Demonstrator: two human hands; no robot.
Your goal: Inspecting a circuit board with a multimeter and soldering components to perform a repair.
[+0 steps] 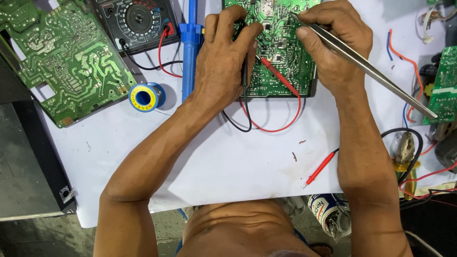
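Over green circuit board (pixel 281 52), left hand (pixel 223 62) fingers clenched on probes (pixel 273 71), right hand (pixel 333 47) pinching tweezers (pixel 371 71).

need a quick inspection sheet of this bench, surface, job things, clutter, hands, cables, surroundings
surface: white sheet over the bench, a few small specks on it.
job's things: green circuit board under both hands; tweezers with tips on the board; red probe and a black probe lying on it.
clutter: second circuit board at far left, meter, blue solder pump, solder spool, loose red probe, another board at the right edge.
grippers: left hand holds the probes on the board; right hand pinches the tweezers.
cables: red and black leads loop off the board; tangled wires at right.
surroundings: dark floor at left.
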